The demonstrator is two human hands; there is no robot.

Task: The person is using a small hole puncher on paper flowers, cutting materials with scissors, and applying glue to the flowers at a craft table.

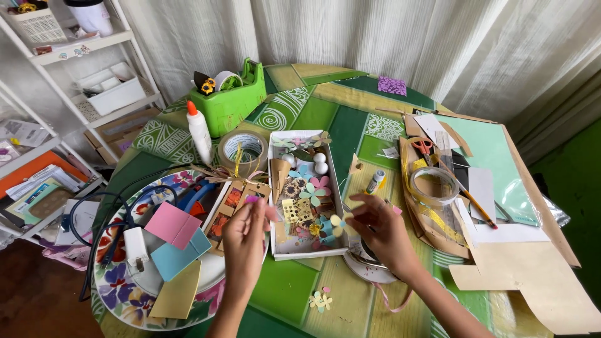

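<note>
The right hand (379, 228) pinched a pale yellow paper flower (338, 222) and the left hand (245, 235) pinched a small pink piece (251, 199), over a green patterned worktop (294, 285) near white curtains (350, 31).

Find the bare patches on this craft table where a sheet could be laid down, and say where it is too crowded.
Free: the green cloth between the left hand and right hand, below the white tray of paper flowers, apart from some loose flowers; also the far table edge behind the green tape dispenser. Crowded: the floral plate at left, the paper stack at right.
</note>
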